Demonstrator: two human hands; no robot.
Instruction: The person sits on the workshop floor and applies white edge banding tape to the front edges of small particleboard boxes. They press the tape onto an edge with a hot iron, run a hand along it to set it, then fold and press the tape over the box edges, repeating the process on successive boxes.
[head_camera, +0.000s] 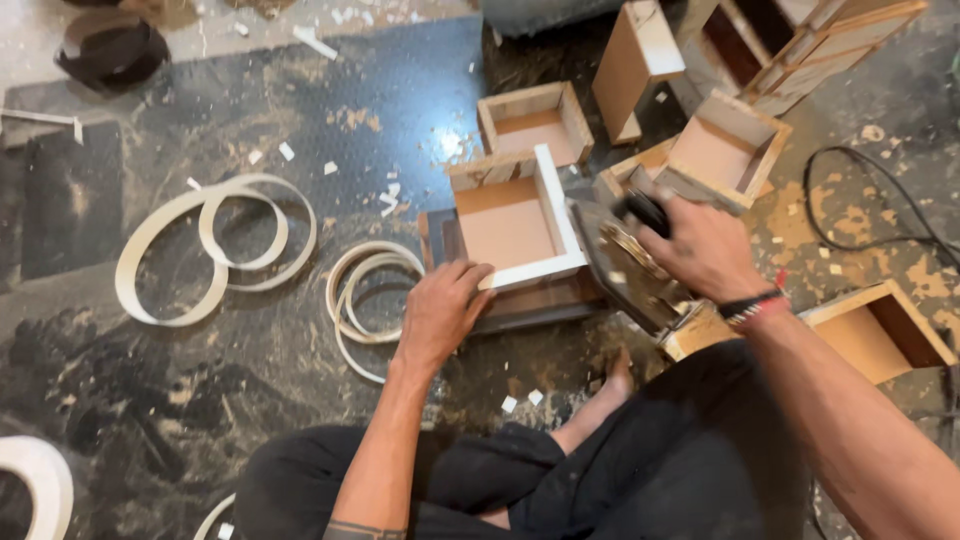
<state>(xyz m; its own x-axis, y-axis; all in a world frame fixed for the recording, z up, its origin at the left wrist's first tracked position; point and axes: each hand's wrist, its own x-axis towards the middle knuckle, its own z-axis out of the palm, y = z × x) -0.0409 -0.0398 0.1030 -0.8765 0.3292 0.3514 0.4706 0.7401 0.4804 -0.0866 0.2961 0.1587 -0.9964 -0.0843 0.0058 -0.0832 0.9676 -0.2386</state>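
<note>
One open wooden box (512, 222) with white edging is sitting mid-frame on the dark floor (300, 380), its long axis running up the frame. Left hand (440, 310) is pressing flat on its lower-left corner, nearer; right hand (705, 245) is gripping a power trimmer (625, 265) against its right edge. White edging coils (215, 245) are lying left.

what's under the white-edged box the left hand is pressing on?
The white-edged box rests on a dark flat board, whose edges show at the left and front. The left hand covers the box's near corner. What lies beneath the board's middle is hidden. The box's inside looks empty.
</note>
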